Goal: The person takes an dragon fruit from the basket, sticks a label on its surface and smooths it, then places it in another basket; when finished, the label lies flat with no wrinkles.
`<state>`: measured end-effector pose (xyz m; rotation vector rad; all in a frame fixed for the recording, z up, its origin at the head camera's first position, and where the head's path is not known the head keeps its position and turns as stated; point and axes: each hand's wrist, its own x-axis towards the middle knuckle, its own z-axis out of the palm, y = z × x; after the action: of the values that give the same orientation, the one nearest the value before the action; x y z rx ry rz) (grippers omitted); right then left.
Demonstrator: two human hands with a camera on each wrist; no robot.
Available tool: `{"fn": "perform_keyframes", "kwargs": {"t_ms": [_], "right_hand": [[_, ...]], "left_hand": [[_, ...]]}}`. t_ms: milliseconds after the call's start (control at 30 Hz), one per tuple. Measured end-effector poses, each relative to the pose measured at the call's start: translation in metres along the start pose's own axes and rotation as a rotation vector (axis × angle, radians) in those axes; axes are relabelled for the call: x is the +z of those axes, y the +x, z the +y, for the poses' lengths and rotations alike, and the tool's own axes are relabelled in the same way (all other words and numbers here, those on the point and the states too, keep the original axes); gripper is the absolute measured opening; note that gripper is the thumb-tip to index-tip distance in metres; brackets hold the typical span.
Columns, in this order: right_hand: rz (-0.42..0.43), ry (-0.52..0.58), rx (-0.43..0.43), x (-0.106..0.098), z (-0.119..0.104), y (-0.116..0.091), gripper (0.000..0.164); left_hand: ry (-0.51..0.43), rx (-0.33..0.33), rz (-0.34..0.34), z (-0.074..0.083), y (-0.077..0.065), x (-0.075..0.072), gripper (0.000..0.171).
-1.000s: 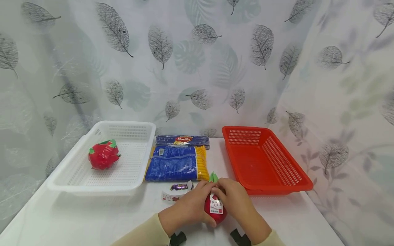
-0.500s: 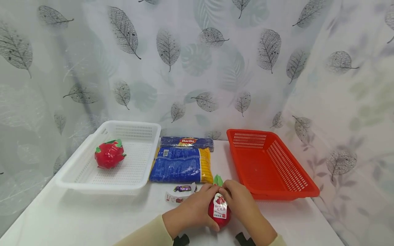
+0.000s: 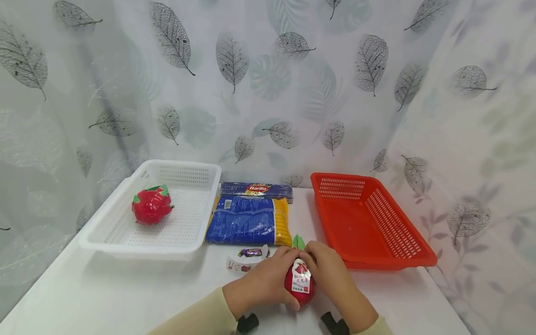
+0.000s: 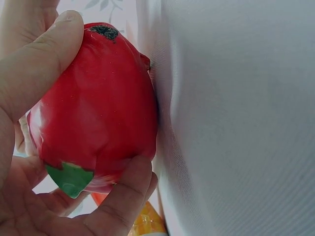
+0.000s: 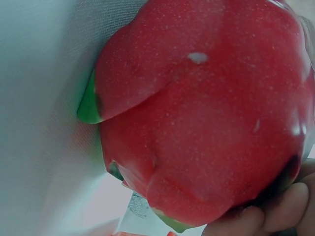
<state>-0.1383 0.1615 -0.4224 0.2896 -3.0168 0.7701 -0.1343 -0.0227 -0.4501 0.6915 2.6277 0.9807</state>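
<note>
Between both hands, low in the head view, a red dragon fruit (image 3: 298, 298) with green leaf tips rests on the table. A white printed sticker (image 3: 300, 278) lies on its upper face. My left hand (image 3: 268, 281) grips the fruit from the left; in the left wrist view its thumb and fingers (image 4: 130, 191) curl round the red skin (image 4: 98, 108). From the right, my right hand (image 3: 331, 272) holds the top of the fruit with bent fingers close to the sticker's upper edge. Curled fingertips (image 5: 285, 206) touch the fruit's side (image 5: 197, 123) in the right wrist view.
A white basket (image 3: 138, 250) at left holds another dragon fruit (image 3: 151, 205). The red basket (image 3: 347, 228) stands at right. Between them lie a blue-and-yellow pasta bag (image 3: 244, 221) and a Barilla spaghetti box (image 3: 255, 189). A purple-wrapped candy (image 3: 250, 252) and a curled paper strip (image 3: 237, 265) are nearby.
The right fingers have slid up off the sticker's top part, so its printed fruit picture now shows. The left hand keeps its grip. The head view has shifted slightly.
</note>
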Motion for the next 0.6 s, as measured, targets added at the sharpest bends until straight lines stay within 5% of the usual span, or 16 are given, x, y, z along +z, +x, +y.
{"fn": "perform_keyframes", "kwargs": {"t_ms": [600], "right_hand": [[-0.012, 0.042, 0.034, -0.0003, 0.0015, 0.0009, 0.017]], "left_hand": [[0.011, -0.007, 0.001, 0.0026, -0.0002, -0.0006, 0.109]]}}
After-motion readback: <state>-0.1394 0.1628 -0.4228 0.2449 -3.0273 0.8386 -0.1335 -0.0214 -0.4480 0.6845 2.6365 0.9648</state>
